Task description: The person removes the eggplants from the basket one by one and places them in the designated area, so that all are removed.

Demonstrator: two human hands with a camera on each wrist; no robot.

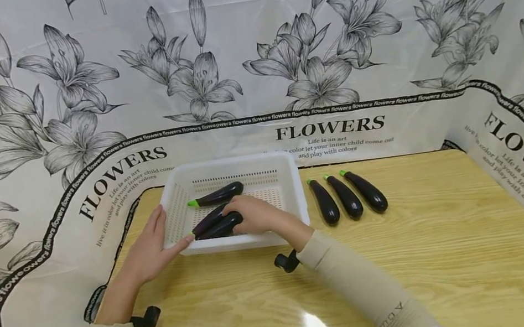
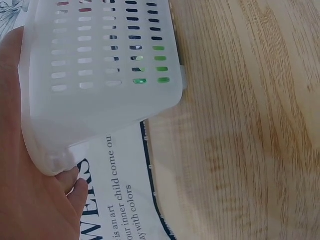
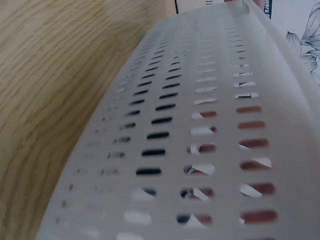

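Note:
A white perforated plastic basket (image 1: 252,239) stands on the table with three dark eggplants inside. One eggplant (image 1: 218,194) lies toward the back, its green stem end to the left. Two more, an eggplant (image 1: 208,219) and a front eggplant (image 1: 221,228), lie side by side near the front wall. My left hand (image 1: 149,252) grips the basket's front left corner, and in the left wrist view its fingers curl under the rim. Reaching over the front wall, my right hand (image 1: 251,215) holds the right end of the front pair; the basket wall hides it in the right wrist view.
Right of the basket, three eggplants (image 1: 344,196) lie in a slanted row on the wooden table (image 1: 455,248), green stems toward the back. A white flower-printed cloth (image 1: 219,141) hangs behind and along both sides. Dark wrist mounts (image 1: 286,262) protrude below the wrists.

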